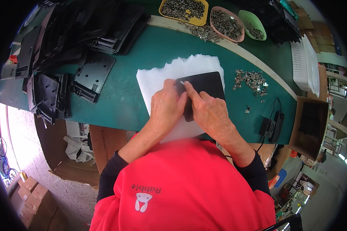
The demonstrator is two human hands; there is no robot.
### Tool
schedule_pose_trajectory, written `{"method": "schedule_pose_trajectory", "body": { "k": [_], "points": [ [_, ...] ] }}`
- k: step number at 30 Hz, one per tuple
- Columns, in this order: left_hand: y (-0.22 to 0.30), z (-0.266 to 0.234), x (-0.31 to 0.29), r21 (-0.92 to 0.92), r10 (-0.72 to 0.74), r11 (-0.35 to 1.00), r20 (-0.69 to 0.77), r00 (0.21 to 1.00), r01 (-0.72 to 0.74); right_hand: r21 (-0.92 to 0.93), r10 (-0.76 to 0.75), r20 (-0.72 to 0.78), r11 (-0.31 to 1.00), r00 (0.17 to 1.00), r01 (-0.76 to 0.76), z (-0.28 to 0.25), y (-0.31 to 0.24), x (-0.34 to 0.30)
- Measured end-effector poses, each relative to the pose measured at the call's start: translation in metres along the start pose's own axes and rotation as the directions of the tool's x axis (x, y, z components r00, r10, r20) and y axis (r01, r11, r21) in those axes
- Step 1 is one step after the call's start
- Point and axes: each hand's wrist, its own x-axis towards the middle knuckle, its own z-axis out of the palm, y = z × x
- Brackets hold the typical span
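A black flat plastic panel [213, 81] lies on a white foam sheet [152, 79] at the bench's near edge. My left hand [166, 106] is closed at the panel's left side, its thumb and fingers gripping that edge. Over the panel's middle lies my right hand [210, 113], its index finger pressed near the far left corner while the other fingers curl against the panel. Both fingertips meet at that corner. A small pale spot shows there, too small to name. Right of the foam, a loose pile of small metal clips [251, 81] lies on the green bench top [125, 88].
Black plastic parts [97, 71] are stacked at the left. Yellow [200, 23], pink [238, 38] and green trays [259, 25] of small metal pieces stand at the back. A black power adapter [266, 126] with a cable sits right; cardboard boxes [311, 122] flank the bench.
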Motion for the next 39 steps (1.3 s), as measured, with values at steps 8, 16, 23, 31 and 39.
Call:
{"method": "schedule_pose_trajectory", "body": {
  "k": [8, 16, 23, 31, 39],
  "points": [
    [-0.007, 0.007, -0.004, 0.098, 0.087, 0.991, 0.015, 0.996, -0.088, 0.025, 0.107, 0.078, 0.994, 0.991, -0.109, 0.001, -0.012, 0.003],
    [-0.008, 0.009, -0.005, 0.113, 0.25, 0.963, -0.037, 0.968, -0.244, 0.021, 0.059, 0.284, 0.997, 0.957, -0.068, -0.03, -0.017, 0.033],
    [-0.001, 0.004, -0.001, 0.099, 0.097, 0.99, 0.052, 0.994, -0.102, 0.016, 0.082, 0.28, 0.996, 0.956, -0.09, -0.032, -0.016, 0.026],
    [-0.002, 0.007, -0.002, 0.153, 0.115, 0.981, 0.026, 0.993, -0.118, -0.019, 0.082, 0.029, 0.997, 0.996, -0.081, 0.002, -0.011, 0.004],
    [-0.004, 0.01, -0.004, 0.2, 0.164, 0.967, -0.006, 0.987, -0.159, -0.063, 0.065, 0.031, 0.996, 0.997, -0.063, 0.004, -0.014, 0.005]
  ]
}}
